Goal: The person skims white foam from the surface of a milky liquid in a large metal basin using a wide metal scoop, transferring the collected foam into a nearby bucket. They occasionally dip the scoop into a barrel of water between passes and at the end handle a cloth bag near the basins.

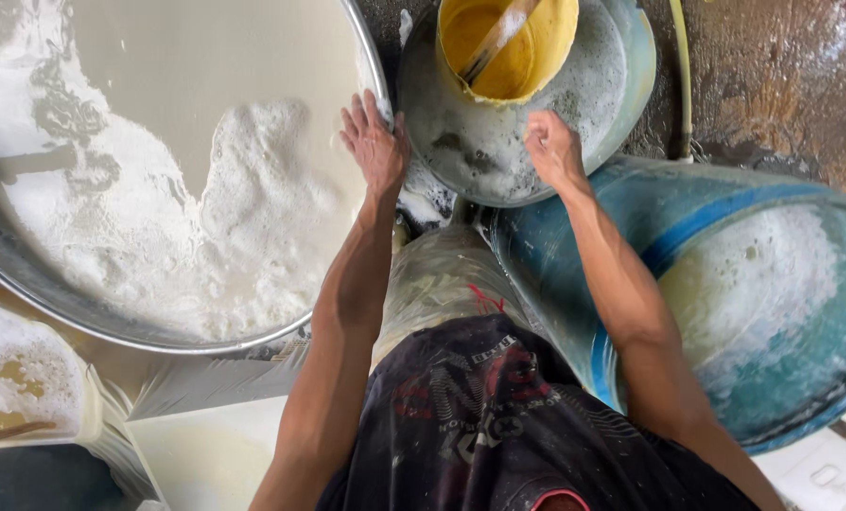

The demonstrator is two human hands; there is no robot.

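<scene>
A wide round metal vat (26, 274) fills the upper left, full of pale milky liquid with white foam. My left hand (375, 142) rests flat on its right rim, fingers spread, holding nothing. My right hand (553, 149) is curled over the near rim of a foam-streaked grey-blue basin (621, 104) at top centre. Inside that basin stands a yellow bucket (546, 47) with a flat stick leaning in it.
A large blue barrel (801, 397), tilted and foamy inside, sits at the right. A white tub (26, 378) of foamy liquid with a stick is at the lower left. A clear plastic-wrapped container (442, 274) stands between my arms. Wet floor lies at the top right.
</scene>
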